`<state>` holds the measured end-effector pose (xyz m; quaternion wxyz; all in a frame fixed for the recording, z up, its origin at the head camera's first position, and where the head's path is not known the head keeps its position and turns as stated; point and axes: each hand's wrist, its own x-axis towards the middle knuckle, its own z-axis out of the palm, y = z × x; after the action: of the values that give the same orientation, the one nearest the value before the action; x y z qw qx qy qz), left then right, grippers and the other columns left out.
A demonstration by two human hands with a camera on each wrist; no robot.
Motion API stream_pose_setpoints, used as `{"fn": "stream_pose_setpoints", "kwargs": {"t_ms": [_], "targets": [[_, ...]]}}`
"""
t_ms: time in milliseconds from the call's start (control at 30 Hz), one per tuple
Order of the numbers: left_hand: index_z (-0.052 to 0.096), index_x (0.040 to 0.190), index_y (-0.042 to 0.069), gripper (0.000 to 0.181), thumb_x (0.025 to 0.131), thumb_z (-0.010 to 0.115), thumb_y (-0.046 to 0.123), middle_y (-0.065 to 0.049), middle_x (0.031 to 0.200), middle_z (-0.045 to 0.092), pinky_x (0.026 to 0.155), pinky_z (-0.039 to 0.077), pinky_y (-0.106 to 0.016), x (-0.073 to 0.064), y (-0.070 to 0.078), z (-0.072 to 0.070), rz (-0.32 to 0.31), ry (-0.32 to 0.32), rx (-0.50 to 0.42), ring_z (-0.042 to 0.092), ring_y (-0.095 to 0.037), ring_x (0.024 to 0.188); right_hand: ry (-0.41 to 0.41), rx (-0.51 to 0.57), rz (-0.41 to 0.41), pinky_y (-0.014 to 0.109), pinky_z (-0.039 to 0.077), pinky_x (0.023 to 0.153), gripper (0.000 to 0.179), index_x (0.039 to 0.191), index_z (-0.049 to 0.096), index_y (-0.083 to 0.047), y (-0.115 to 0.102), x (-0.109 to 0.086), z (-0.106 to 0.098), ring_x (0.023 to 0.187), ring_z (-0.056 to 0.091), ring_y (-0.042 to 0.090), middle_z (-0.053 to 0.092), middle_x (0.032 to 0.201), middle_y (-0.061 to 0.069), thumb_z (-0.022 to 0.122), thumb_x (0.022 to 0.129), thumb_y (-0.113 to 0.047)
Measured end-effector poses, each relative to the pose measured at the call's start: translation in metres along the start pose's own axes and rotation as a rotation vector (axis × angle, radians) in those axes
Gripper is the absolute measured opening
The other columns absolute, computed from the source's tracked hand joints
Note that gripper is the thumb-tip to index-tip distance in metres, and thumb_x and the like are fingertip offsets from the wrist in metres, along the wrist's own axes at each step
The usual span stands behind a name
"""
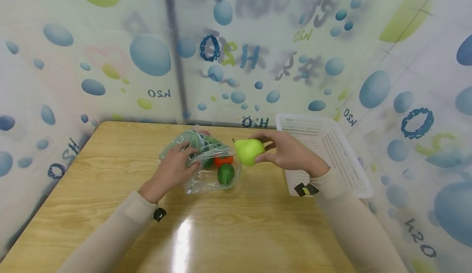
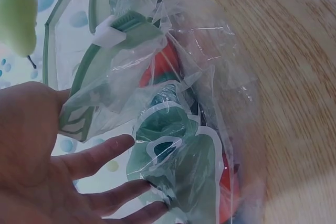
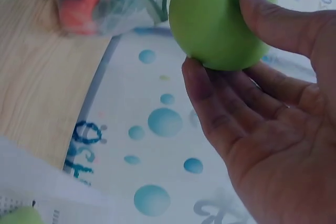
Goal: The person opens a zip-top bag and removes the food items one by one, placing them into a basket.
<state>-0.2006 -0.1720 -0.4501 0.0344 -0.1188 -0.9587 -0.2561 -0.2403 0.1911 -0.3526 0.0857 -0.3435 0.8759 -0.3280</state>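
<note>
My right hand (image 1: 289, 150) grips a yellow-green pear (image 1: 249, 152) between thumb and fingers, beside the mouth of a clear zip bag (image 1: 206, 181) with green print. In the right wrist view the thumb presses the pear's side and the fingertips support it from beneath. My left hand (image 1: 175, 167) rests on the bag with its fingers spread; in the left wrist view the thumb goes behind the green zip edge (image 2: 84, 72), its tip hidden. Inside the bag lie a red-orange round item (image 1: 223, 160) and a dark green one (image 1: 225, 174); the plastic blurs other contents.
A white perforated basket (image 1: 350, 162) stands on the wooden table (image 1: 228, 228) at the right, below my right forearm. Part of a green fruit (image 3: 23, 216) shows in it in the right wrist view. A patterned curtain (image 1: 239, 97) borders the table's back.
</note>
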Motion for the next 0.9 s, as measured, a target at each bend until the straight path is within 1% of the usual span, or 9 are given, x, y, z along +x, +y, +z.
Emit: {"fn": "stream_pose_setpoints", "kwargs": {"t_ms": [67, 167, 267, 433, 600, 733, 833, 900], "targets": [[0.075, 0.149, 0.002, 0.045, 0.11, 0.08, 0.025, -0.037, 0.173, 0.052, 0.128, 0.043, -0.083, 0.0, -0.001, 0.001, 0.003, 0.005, -0.004, 0.052, -0.065, 0.158, 0.027, -0.007, 0.043, 0.052, 0.067, 0.113, 0.063, 0.158, 0.066, -0.005, 0.006, -0.001, -0.006, 0.138, 0.075, 0.036, 0.073, 0.153, 0.015, 0.092, 0.102, -0.015], [0.074, 0.15, 0.002, 0.047, 0.11, 0.08, 0.027, -0.036, 0.174, 0.052, 0.126, 0.046, -0.081, 0.001, -0.002, 0.003, 0.025, 0.012, -0.007, 0.054, -0.064, 0.156, 0.066, -0.023, 0.114, 0.054, 0.065, 0.115, 0.061, 0.16, 0.063, -0.002, 0.017, -0.002, -0.014, 0.14, 0.074, 0.039, 0.071, 0.154, 0.018, 0.088, 0.106, -0.015], [0.072, 0.154, 0.003, 0.05, 0.111, 0.079, 0.027, -0.033, 0.176, 0.051, 0.128, 0.046, -0.079, 0.003, -0.001, 0.005, 0.055, 0.007, -0.008, 0.054, -0.06, 0.158, 0.108, -0.073, 0.191, 0.057, 0.064, 0.117, 0.061, 0.161, 0.06, 0.0, 0.029, -0.003, -0.022, 0.141, 0.073, 0.043, 0.07, 0.155, 0.022, 0.085, 0.109, -0.018], [0.066, 0.162, 0.007, 0.056, 0.112, 0.076, 0.03, -0.027, 0.179, 0.05, 0.129, 0.042, -0.082, 0.006, 0.001, 0.006, 0.087, -0.034, 0.014, 0.05, -0.058, 0.164, 0.175, -0.149, 0.328, 0.064, 0.06, 0.119, 0.065, 0.162, 0.057, 0.004, 0.051, 0.0, -0.035, 0.144, 0.07, 0.049, 0.068, 0.157, 0.028, 0.083, 0.111, -0.026], [0.061, 0.168, 0.009, 0.058, 0.116, 0.07, 0.034, -0.024, 0.183, 0.047, 0.129, 0.036, -0.088, 0.008, 0.001, 0.007, 0.087, -0.098, 0.023, 0.041, -0.061, 0.169, 0.212, -0.203, 0.443, 0.066, 0.057, 0.121, 0.065, 0.161, 0.056, 0.008, 0.078, 0.0, -0.045, 0.144, 0.067, 0.052, 0.067, 0.155, 0.032, 0.08, 0.113, -0.031], [0.06, 0.169, 0.008, 0.057, 0.119, 0.064, 0.035, -0.025, 0.184, 0.046, 0.131, 0.033, -0.088, 0.007, 0.0, 0.008, 0.074, -0.123, 0.011, 0.039, -0.061, 0.17, 0.235, -0.243, 0.499, 0.066, 0.057, 0.117, 0.066, 0.159, 0.055, 0.013, 0.098, -0.003, -0.052, 0.136, 0.068, 0.053, 0.068, 0.15, 0.036, 0.076, 0.115, -0.032], [0.059, 0.169, 0.007, 0.057, 0.12, 0.059, 0.036, -0.027, 0.183, 0.046, 0.133, 0.032, -0.086, 0.007, -0.001, 0.007, 0.067, -0.136, 0.003, 0.039, -0.061, 0.17, 0.248, -0.253, 0.544, 0.069, 0.056, 0.116, 0.069, 0.163, 0.048, 0.015, 0.106, -0.008, -0.056, 0.135, 0.067, 0.057, 0.064, 0.152, 0.042, 0.07, 0.117, -0.031], [0.059, 0.17, 0.007, 0.057, 0.121, 0.056, 0.037, -0.028, 0.183, 0.046, 0.133, 0.03, -0.086, 0.006, -0.001, 0.006, 0.059, -0.147, -0.003, 0.038, -0.062, 0.17, 0.262, -0.265, 0.576, 0.071, 0.054, 0.117, 0.07, 0.168, 0.043, 0.014, 0.113, -0.011, -0.058, 0.135, 0.066, 0.058, 0.061, 0.155, 0.044, 0.067, 0.117, -0.028]]}}
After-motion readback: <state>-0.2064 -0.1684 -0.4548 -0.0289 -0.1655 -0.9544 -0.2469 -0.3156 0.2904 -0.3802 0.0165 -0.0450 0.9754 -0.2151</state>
